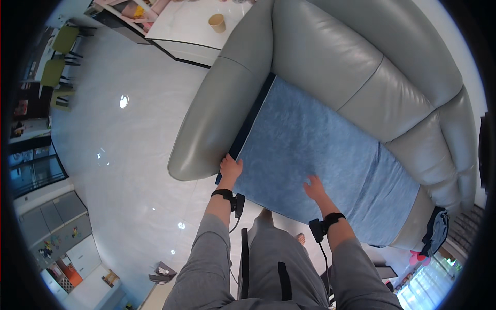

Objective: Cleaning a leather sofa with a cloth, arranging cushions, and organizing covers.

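Observation:
A blue plush sofa cover [310, 139] lies over the seat of a grey leather sofa [330, 46]. Along its left side, beside the rounded armrest [206, 124], runs a dark navy edge strip [253, 116]. My left hand [231, 168] is at the front left corner of the cover, its fingers closed on that edge; the fingertips are partly hidden. Over the front part of the cover, my right hand [314, 189] has its fingers apart and holds nothing. Soft creases [369, 181] cross the cover toward the right.
Behind the armrest stands a white-topped cabinet [181, 26] with a paper cup [217, 23]. Pale glossy floor [134, 134] spreads to the left, with green chairs [64, 41] at the far left. Dark clothing [436, 232] hangs at the sofa's right end.

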A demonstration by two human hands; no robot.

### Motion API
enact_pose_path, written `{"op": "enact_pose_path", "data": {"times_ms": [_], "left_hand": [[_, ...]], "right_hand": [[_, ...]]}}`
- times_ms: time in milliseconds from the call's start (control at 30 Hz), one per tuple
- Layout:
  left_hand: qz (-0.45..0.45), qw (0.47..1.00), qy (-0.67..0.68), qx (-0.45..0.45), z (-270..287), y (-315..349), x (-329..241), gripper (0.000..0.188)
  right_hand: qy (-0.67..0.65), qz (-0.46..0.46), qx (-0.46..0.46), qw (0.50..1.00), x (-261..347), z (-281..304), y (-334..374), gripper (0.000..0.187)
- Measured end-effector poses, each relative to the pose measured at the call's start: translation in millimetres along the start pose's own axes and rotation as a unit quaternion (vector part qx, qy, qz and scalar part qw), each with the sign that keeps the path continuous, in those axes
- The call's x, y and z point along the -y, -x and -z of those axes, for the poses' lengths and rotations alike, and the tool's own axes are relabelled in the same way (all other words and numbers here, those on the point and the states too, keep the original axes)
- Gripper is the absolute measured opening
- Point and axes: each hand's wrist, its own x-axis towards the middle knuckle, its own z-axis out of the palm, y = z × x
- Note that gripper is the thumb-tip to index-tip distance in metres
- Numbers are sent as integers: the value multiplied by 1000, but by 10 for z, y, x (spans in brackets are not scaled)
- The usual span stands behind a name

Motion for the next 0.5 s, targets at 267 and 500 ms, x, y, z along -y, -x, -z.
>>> {"op": "enact_pose_path", "data": {"times_ms": [267,500], "left_hand": [[47,997,-14,-59,-116,-11,-163,62],[-4,968,191,163,21,295,-534,58]], "right_hand": [[6,-83,91,992,372,-89,-152,68],[-48,-63,129,988,144,-241,-215,80]]}}
